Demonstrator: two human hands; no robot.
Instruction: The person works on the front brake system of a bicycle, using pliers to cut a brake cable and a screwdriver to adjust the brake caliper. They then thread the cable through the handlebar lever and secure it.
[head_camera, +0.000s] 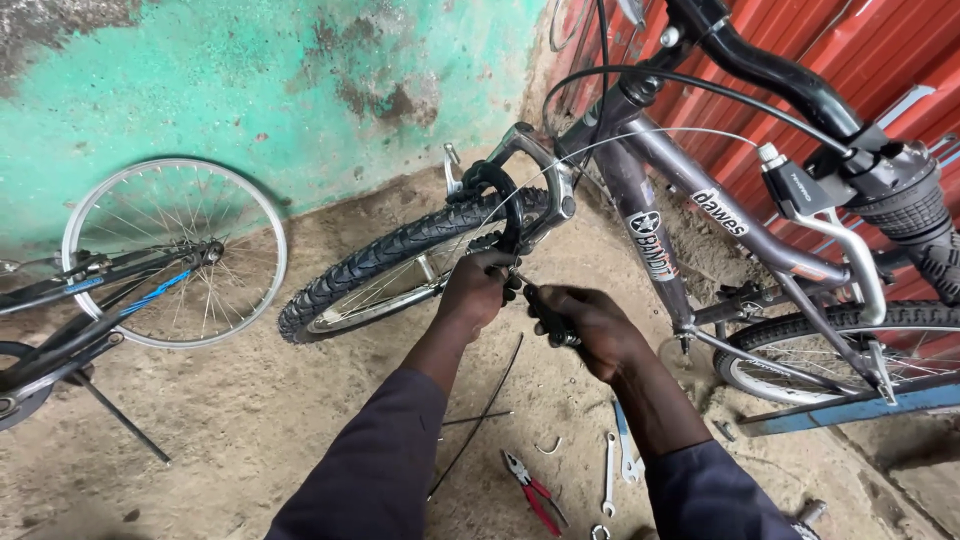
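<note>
Nearest, red-handled pliers and spanners lay on the dirt at six o'clock. The right hand was clamped on a dark tool; at its ten o'clock, the left hand gripped the front tyre beneath the brake arm. Beyond, a bare wheel leaned at nine o'clock.

Tool tip hidden inside right hand. Left hand covers part of brake. Handlebar, rear wheel cut by frame edges. Second bike cut at left.
</note>
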